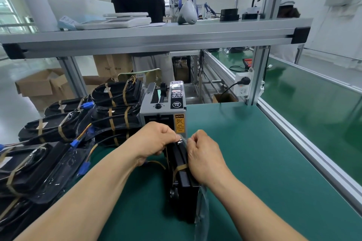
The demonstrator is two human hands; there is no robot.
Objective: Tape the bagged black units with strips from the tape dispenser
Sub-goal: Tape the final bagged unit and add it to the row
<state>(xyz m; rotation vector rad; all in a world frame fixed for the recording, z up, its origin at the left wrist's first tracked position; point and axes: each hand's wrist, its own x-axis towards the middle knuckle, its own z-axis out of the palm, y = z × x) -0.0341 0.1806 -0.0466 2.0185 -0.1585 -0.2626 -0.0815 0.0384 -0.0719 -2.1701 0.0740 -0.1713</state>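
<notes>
Head view: the unit (182,179) stands on edge on the green mat (254,162), just in front of the dispenser (163,107). The left hand (156,139), fingers curled, grips its far top end; the right hand (203,154), also curled, grips its right side. Taped units (115,103) lie stacked at left

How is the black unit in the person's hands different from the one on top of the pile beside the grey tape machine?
The held unit stands on edge, gripped by the left hand and right hand; the top unit lies flat, untouched. The held unit shows one tan tape band; the top unit shows two. Both are black and bound with tan tape.
</notes>
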